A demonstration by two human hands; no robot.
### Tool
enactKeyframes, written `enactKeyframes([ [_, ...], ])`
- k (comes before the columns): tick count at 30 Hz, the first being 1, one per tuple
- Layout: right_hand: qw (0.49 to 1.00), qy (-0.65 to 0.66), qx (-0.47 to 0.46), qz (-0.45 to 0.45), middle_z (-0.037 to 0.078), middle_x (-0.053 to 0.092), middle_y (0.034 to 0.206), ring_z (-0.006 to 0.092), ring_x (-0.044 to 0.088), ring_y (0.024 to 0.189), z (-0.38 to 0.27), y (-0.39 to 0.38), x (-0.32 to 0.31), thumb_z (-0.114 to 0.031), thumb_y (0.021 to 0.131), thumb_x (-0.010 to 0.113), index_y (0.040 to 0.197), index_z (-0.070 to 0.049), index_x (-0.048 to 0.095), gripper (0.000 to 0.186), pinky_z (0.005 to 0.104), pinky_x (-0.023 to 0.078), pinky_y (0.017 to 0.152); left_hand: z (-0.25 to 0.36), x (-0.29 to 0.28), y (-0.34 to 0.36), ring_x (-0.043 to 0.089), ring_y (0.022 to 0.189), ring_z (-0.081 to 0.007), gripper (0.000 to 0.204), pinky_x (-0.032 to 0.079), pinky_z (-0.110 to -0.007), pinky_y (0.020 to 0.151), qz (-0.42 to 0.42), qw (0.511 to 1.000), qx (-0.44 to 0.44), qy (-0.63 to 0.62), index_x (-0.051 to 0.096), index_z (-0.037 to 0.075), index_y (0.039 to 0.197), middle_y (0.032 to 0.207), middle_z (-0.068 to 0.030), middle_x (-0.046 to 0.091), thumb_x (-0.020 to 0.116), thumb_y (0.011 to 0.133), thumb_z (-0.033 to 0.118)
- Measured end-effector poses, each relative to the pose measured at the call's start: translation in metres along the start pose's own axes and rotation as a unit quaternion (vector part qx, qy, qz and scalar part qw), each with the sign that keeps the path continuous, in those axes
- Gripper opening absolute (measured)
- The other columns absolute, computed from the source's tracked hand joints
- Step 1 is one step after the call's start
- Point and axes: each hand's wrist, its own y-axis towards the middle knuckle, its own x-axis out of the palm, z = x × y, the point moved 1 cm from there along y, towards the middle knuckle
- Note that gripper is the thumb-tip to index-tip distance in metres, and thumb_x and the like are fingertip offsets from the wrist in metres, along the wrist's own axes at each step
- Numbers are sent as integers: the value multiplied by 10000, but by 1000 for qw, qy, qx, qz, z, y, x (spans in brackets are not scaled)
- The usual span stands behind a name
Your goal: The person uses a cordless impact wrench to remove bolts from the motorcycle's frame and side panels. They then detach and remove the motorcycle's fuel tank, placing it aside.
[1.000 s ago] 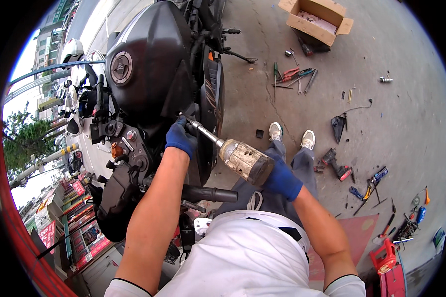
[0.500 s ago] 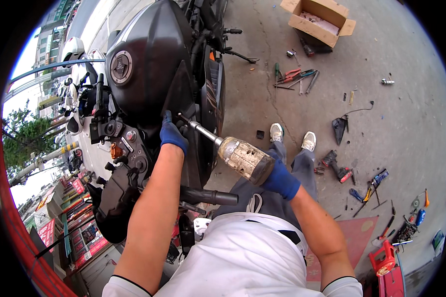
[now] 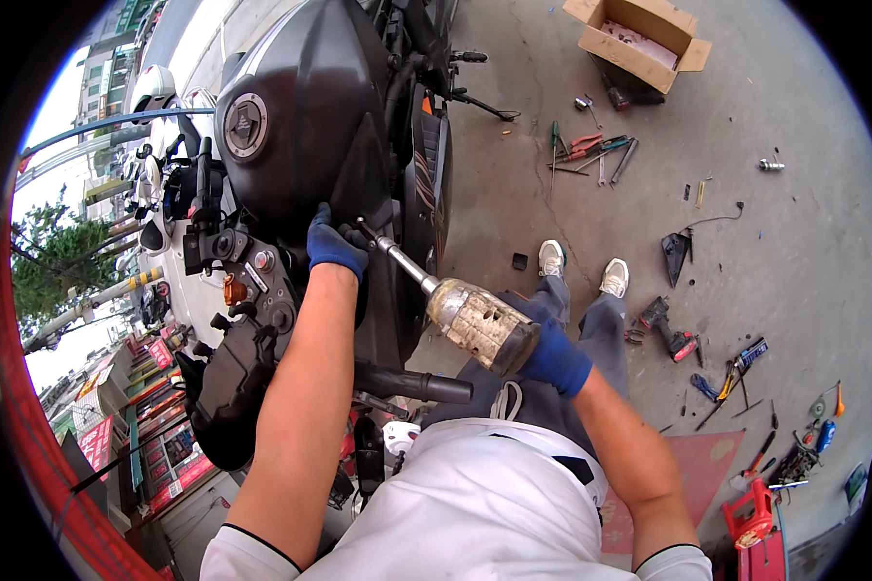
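The power driver [image 3: 480, 324] slanted toward the side panel [image 3: 366, 169] of the motorcycle [image 3: 295, 126], its tip near the left hand [image 3: 336, 244]. The right hand [image 3: 555, 354] was wrapped round its back end; whether the left held anything, I couldn't tell. The step looked like placing the tip, calling next for steady aim. Red signs [image 3: 95, 445] bore lettering.

Impact wrench [image 3: 482, 324], one: barrel-shaped housing, grimy cream with dark rear end, heavily scuffed; fitted with a long silver extension [image 3: 409, 265] slanting forward and left, slim tip at the dark side panel [image 3: 364, 174], contact unclear. Motorcycle [image 3: 300, 169], one: standing at left, fuel tank [image 3: 315, 107] black, round filler cap [image 3: 246, 127] closed.
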Motion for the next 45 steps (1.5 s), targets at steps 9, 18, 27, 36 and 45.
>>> enactKeyframes([
  [9, 998, 47, -25, 20, 146, 638, 916, 324, 620, 818, -5, 3, 1, -183, 666, 766, 1054, -41, 606, 443, 374, 484, 716, 0, 2, -6, 374, 504, -111, 214, 344, -210, 426, 34, 999, -4, 8, 458, 200, 812, 699, 17, 422, 582, 836, 372],
  [18, 998, 27, -33, 41, 149, 656, 924, 343, 634, 827, -7, 4, 7, -191, 707, 724, 1112, -66, 579, 448, 386, 493, 725, 1, -4, -1, 402, 534, -118, 202, 368, -211, 425, 49, 998, -7, 26, 478, 191, 878, 728, 0, 456, 543, 852, 381],
  [27, 997, 77, 23, -12, 149, 660, 945, 323, 632, 852, -16, 3, 11, -171, 697, 751, 1163, -67, 564, 513, 374, 490, 748, 3, -13, 12, 383, 532, -122, 229, 421, -299, 584, 28, 999, -27, -22, 458, 179, 803, 696, 16, 439, 503, 889, 386],
  [36, 999, 26, 12, -17, 147, 658, 905, 330, 638, 801, -25, 16, 3, -194, 681, 757, 1121, -81, 571, 491, 386, 496, 702, -12, -17, 4, 459, 537, -145, 403, 422, -246, 485, 76, 995, -14, 59, 523, 133, 981, 771, -16, 537, 465, 891, 521],
  [45, 999, 29, 6, -22, 148, 655, 921, 333, 637, 829, -25, 20, -4, -189, 684, 749, 1108, -82, 574, 472, 388, 498, 713, -13, 6, -28, 529, 750, -217, 752, 474, -354, 634, -27, 979, 36, 200, 513, 117, 1172, 974, -67, 553, 517, 761, 747],
])
